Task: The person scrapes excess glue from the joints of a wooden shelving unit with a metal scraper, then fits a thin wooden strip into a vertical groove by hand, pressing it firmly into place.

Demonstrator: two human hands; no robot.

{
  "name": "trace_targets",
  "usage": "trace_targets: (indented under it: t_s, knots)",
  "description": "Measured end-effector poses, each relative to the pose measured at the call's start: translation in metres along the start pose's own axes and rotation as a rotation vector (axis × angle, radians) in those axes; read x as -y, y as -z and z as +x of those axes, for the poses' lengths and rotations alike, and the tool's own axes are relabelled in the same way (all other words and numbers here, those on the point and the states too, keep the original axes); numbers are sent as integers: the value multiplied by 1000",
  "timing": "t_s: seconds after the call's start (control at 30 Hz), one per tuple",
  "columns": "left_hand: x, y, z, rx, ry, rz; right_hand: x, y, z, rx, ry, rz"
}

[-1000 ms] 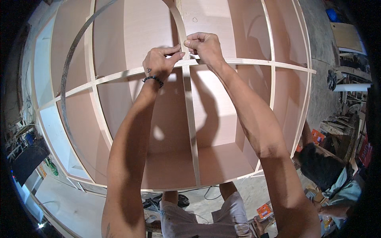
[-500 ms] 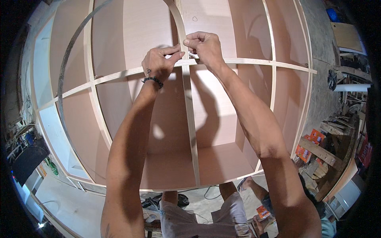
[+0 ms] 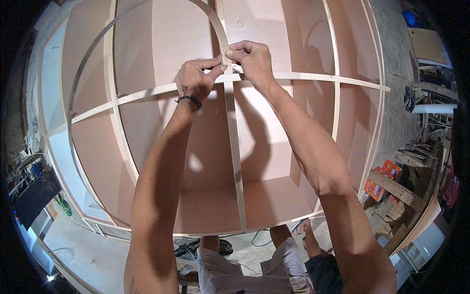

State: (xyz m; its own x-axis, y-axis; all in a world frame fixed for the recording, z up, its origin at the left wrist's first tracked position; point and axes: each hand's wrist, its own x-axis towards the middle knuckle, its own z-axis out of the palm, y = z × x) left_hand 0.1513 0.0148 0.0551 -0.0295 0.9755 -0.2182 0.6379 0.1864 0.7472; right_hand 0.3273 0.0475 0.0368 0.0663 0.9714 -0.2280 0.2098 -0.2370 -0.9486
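Both hands meet at the cabinet's (image 3: 274, 147) central cross joint. The left hand (image 3: 196, 78) pinches a thin edge strip (image 3: 219, 34) against the joint, and the right hand (image 3: 252, 59) pinches it just beside (the strip arcs away up and left). A black bracelet (image 3: 188, 99) circles the left wrist.

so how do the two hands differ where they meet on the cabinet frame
The left hand wears a dark bracelet at the wrist; the right hand has a bare wrist. The left hand lies lower, over the horizontal shelf edge, thumb and forefinger pointing right; the right hand sits higher, fingers curled in a pinch. Both pinch the thin edge strip at the same joint of the plywood cabinet.
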Motion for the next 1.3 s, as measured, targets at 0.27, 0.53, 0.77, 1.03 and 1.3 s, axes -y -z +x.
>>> trace_targets:
  t_s: [0.27, 0.53, 0.77, 1.03, 1.3]
  knots:
    - [6, -2, 2, -34, -42, 2, 9, -1, -6, -33, 2, -75]
    - [6, 1, 1, -23, -25, 8, 20, -1, -11, -62, -37, -123]
    - [2, 0, 1, -35, -69, 27, 14, 1, -6, -67, -33, -142]
    - [11, 1, 2, -12, -76, -37, 15, -4, -5, -37, -73, -75]
    - [1, 2, 0, 7, -25, 65, 17, 1, -6, -20, -99, -13]
